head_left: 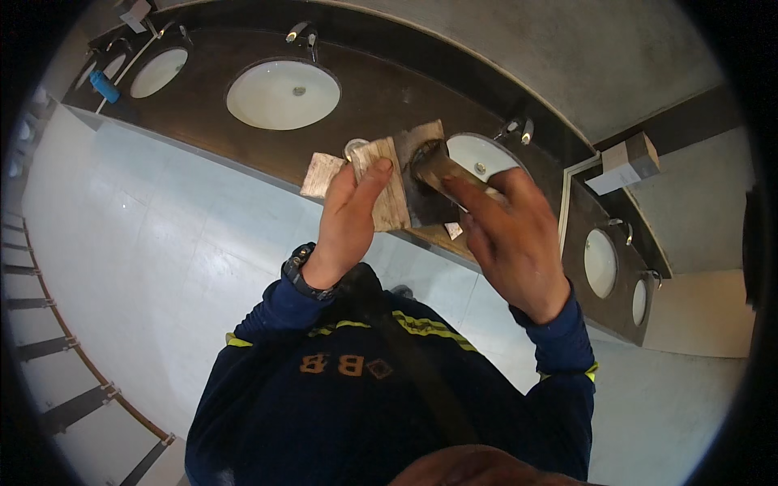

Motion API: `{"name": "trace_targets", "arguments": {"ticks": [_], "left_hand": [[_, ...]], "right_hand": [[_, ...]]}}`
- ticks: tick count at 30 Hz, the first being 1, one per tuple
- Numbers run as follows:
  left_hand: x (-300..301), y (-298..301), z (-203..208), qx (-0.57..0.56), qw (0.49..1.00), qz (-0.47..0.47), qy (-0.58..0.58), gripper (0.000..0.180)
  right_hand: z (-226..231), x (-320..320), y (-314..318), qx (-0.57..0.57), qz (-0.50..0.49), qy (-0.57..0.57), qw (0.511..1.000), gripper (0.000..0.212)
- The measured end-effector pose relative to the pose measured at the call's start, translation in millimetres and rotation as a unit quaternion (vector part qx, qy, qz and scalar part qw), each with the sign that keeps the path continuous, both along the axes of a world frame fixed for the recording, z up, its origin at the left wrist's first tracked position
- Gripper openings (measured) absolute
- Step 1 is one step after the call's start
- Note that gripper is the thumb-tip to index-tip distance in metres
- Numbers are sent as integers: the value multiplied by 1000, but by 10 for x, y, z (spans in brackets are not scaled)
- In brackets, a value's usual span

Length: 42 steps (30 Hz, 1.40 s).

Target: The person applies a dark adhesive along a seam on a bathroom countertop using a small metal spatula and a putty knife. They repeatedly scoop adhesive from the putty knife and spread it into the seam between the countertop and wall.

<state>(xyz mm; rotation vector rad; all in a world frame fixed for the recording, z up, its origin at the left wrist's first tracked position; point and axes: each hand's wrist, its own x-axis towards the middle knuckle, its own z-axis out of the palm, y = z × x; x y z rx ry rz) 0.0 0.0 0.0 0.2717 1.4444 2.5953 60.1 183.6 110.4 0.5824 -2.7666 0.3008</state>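
Observation:
My left hand (344, 223) is closed on a wide scraper, its thumb pressed on the pale, worn wooden grip (391, 198). A dark flat blade (423, 206) extends to the right from that grip. My right hand (519, 239) is closed round a narrower grey-brown scraper (454, 176), its index finger stretched along it. This tool's end touches the wide blade, where a dark smear (423, 154) shows. Left of my left fingers juts a pale wooden piece (321, 175); what it belongs to is hidden. A small light corner (454, 231) shows below the blade.
A dark washbasin counter (203, 130) runs beyond my hands. White basins (284, 101) and chrome taps (301, 34) line it. A blue bottle (104, 86) stands far left, a box-shaped wall fitting (628, 164) at right. Stall partitions (81, 413) lie at lower left, beside the pale tiled floor (162, 235).

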Motion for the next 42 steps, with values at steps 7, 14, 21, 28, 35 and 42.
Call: {"name": "trace_targets", "arguments": {"ticks": [7, 14, 21, 28, 35, 42], "left_hand": [[-38, 69, -25, -24, 999, -22, 3, 26], [141, 452, 38, -46, 997, -40, 41, 30], [475, 1222, 159, 208, 948, -238, 32, 31], [1172, 2138, 231, 119, 955, -272, -16, 35], [2164, 3293, 252, 99, 963, -240, -76, 37], [2715, 3882, 285, 77, 969, -225, -69, 32]], "right_hand": [[-43, 37, 44, -16, -23, 32, 999, 43], [-208, 285, 640, -317, -37, -15, 948, 31], [-677, 802, 1241, -501, -36, 3, 865, 38], [-538, 1848, 2414, -299, -138, 43, 943, 33], [97, 3205, 3435, -38, -172, 72, 982, 49], [248, 3485, 3957, 33, -132, 51, 989, 47]]}}
